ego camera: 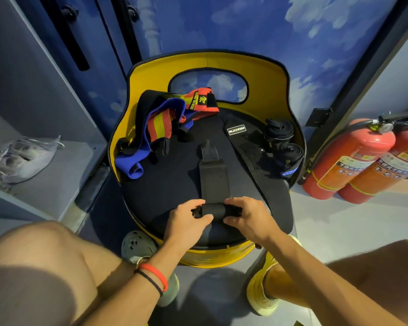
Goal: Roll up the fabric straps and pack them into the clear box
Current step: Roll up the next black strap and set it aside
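1. A yellow chair (207, 61) with a black seat (172, 184) stands by a blue wall (245, 31) with clouds.
2. A black strap (213, 180) lies flat on the seat, its near end rolled up.
3. The left hand (186, 217) and right hand (247, 215) both grip the roll, fingers curled round it.
4. Two rolled straps (280, 140) sit at the seat's right edge.

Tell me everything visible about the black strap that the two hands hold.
The black strap looks like thick, matte woven fabric. Its near end is wound into a small tight roll, which the left hand and right hand pinch at either end. The rest lies flat on the black seat cushion, running straight away from the person, and ends in a narrower tab.
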Motion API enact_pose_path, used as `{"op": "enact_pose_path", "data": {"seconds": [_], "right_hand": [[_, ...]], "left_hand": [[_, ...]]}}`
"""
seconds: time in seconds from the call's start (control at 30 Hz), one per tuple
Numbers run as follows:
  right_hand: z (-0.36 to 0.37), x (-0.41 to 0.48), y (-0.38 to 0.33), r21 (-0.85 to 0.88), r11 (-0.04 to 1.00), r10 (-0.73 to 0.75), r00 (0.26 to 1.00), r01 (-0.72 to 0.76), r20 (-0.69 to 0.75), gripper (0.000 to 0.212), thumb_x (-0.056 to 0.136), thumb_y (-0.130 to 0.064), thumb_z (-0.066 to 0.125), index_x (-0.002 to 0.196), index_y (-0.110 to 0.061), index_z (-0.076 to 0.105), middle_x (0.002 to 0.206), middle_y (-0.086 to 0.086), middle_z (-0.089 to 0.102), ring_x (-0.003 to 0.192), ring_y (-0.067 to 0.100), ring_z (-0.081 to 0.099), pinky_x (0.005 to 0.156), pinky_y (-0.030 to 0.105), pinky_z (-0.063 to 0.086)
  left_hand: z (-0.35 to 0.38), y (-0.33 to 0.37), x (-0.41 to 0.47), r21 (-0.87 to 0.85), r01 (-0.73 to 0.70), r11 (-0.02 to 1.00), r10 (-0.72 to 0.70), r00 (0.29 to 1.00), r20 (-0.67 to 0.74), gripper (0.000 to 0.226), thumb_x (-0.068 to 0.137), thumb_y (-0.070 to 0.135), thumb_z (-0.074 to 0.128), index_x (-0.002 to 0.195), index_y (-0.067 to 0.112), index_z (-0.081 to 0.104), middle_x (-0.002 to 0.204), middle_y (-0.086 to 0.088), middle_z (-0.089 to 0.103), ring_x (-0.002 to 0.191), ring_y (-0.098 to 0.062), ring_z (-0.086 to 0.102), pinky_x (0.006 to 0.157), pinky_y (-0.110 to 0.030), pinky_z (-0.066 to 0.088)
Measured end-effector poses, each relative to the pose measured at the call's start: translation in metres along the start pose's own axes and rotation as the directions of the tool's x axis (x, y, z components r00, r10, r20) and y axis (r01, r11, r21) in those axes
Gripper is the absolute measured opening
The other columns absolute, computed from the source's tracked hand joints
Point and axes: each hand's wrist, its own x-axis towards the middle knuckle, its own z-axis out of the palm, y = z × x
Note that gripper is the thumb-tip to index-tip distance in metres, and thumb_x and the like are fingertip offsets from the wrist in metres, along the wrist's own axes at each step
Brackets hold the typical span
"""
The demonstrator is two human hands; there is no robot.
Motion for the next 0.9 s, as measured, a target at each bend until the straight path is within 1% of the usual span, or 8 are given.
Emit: {"op": "enact_pose_path", "data": {"seconds": [0.1,0.17,0.27,0.4,0.53,0.67,0.77,0.9], "right_hand": [[-0.005,-0.004,0.0,-0.081,0.997,0.022,0.991,-0.011,0.129,0.034,0.091,-0.026,0.072,0.125,-0.024,0.07,0.103,0.0,0.061,0.1,0.022,0.058,0.087,0.033,0.051],[-0.005,-0.005,0.005,-0.031,0.998,0.05,0.985,-0.045,0.163,0.033,0.092,-0.028,0.072,0.124,-0.022,0.07,0.102,-0.003,0.063,0.094,0.017,0.061,0.077,0.023,0.053],[-0.001,-0.003,0.012,0.123,0.984,0.122,0.991,-0.128,0.055,0.035,0.087,-0.038,0.078,0.116,-0.026,0.064,0.099,-0.012,0.065,0.087,0.007,0.063,0.068,0.011,0.049],[0.011,0.008,0.02,0.214,0.947,0.251,0.967,-0.237,-0.038,0.043,0.082,-0.06,0.074,0.093,-0.02,0.064,0.088,-0.003,0.071,0.083,0.016,0.069,0.078,0.041,0.06],[0.023,0.011,0.016,0.111,0.976,0.205,0.957,-0.186,-0.207,0.044,0.088,-0.061,0.065,0.089,-0.017,0.06,0.088,0.001,0.062,0.081,0.018,0.059,0.069,0.033,0.05],[0.032,0.007,0.007,0.092,0.996,0.048,0.957,-0.022,-0.287,0.025,0.094,-0.044,0.067,0.102,-0.023,0.057,0.096,-0.002,0.06,0.086,0.015,0.057,0.074,0.031,0.047],[0.033,0.004,0.009,0.007,1.0,0.018,0.984,-0.017,-0.179,0.042,0.086,-0.043,0.075,0.119,-0.026,0.057,0.108,-0.005,0.064,0.098,0.016,0.059,0.082,0.032,0.052],[0.029,0.002,0.01,0.028,1.0,0.007,0.984,-0.003,-0.176,0.049,0.087,-0.033,0.078,0.13,-0.021,0.06,0.115,-0.003,0.068,0.108,0.019,0.061,0.091,0.035,0.053]], "left_hand": [[-0.003,-0.003,-0.008,0.046,0.023,0.999,-0.024,1.0,0.011,0.042,0.085,0.038,0.078,0.126,0.037,0.07,0.12,0.01,0.068,0.11,-0.01,0.063,0.087,-0.025,0.047],[-0.004,-0.004,-0.011,0.052,0.056,0.997,-0.058,0.997,0.042,0.038,0.084,0.041,0.078,0.121,0.036,0.072,0.11,0.013,0.068,0.101,-0.008,0.067,0.086,-0.025,0.049],[-0.004,-0.004,-0.008,-0.033,0.077,0.996,-0.075,0.996,0.056,0.03,0.085,0.045,0.077,0.111,0.03,0.076,0.098,0.014,0.076,0.085,-0.008,0.074,0.087,-0.036,0.06],[-0.003,0.004,0.002,-0.029,0.106,0.994,-0.106,0.994,-0.015,0.031,0.089,0.051,0.071,0.088,0.021,0.078,0.067,0.005,0.075,0.061,-0.005,0.071,0.07,-0.028,0.058],[0.001,0.007,0.013,-0.011,0.125,0.992,-0.126,0.991,-0.049,0.05,0.09,0.056,0.067,0.081,0.007,0.071,0.061,-0.004,0.071,0.052,-0.004,0.068,0.061,-0.027,0.051],[-0.002,0.007,0.026,0.053,0.08,0.995,-0.076,0.994,-0.083,0.04,0.084,0.061,0.072,0.075,0.022,0.07,0.06,0.005,0.069,0.062,-0.011,0.069,0.063,-0.032,0.056],[-0.004,0.01,0.029,0.049,0.056,0.997,-0.05,0.994,-0.102,0.03,0.082,0.057,0.076,0.084,0.028,0.069,0.079,0.013,0.07,0.079,-0.007,0.066,0.062,-0.027,0.049],[0.004,0.011,0.017,-0.142,0.013,0.99,-0.028,0.994,-0.103,0.023,0.089,0.043,0.075,0.103,0.026,0.068,0.097,0.015,0.068,0.091,-0.004,0.065,0.066,-0.015,0.043]]}}
